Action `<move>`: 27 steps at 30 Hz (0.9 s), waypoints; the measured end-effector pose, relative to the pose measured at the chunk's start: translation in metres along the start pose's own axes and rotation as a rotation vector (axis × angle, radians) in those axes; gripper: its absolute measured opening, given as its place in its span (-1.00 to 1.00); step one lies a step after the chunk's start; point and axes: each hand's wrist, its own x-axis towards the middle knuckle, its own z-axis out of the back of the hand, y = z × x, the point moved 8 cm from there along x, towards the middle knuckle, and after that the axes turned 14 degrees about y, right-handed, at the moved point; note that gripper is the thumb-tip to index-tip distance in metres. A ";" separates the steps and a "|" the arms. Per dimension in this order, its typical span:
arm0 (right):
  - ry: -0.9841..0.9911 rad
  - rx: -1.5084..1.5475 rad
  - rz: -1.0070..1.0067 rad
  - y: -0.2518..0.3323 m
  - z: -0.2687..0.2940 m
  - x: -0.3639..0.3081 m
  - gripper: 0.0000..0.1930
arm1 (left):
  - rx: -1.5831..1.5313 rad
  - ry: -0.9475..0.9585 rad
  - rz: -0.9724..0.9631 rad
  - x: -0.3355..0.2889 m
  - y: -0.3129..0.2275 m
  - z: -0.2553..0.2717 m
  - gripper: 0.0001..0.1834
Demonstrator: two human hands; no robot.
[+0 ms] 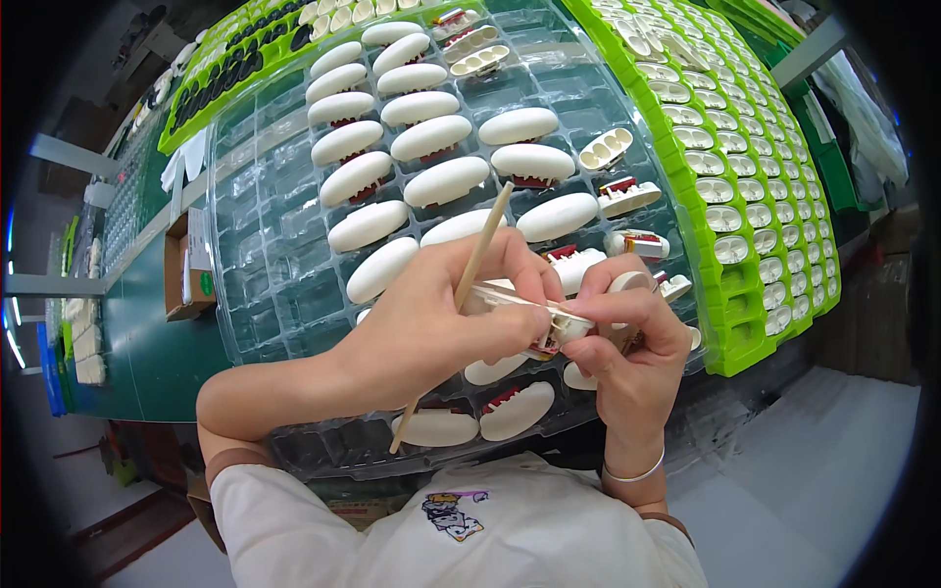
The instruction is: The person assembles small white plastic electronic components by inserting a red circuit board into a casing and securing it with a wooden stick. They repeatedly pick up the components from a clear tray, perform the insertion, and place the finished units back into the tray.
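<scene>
My left hand (pixel 421 309) and my right hand (pixel 632 367) meet over the near part of the clear tray. Between their fingertips they grip a small white oval plastic shell (pixel 570 329) with something red inside, partly hidden by the fingers. A thin wooden stick (pixel 484 243) is tucked in my left hand, slanting from its upper end above the knuckles to its lower end below the wrist. By my right hand's fingers shows a round white piece (pixel 632 282); whether they hold it I cannot tell. Around the hands lie white oval shells (pixel 557 216), some with red parts showing.
A clear compartmented tray (pixel 279 279) covers most of the green table (pixel 137 363). Bright green trays (pixel 740 338) with rows of white oval parts stand at the right. Another green tray (pixel 186 122) holds black and white parts at far left. An open cardboard box (pixel 181 279) sits left.
</scene>
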 end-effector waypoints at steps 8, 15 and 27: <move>-0.070 0.071 -0.078 -0.013 0.001 -0.002 -0.77 | 0.060 -0.025 0.002 0.001 -0.002 0.005 -0.84; -0.099 0.386 -0.196 -0.028 0.000 -0.005 -0.83 | 0.026 0.016 0.101 0.003 0.004 0.003 -0.77; -0.115 0.649 -0.232 -0.042 -0.002 -0.003 -0.85 | -0.200 0.031 0.179 0.001 0.008 0.004 -0.55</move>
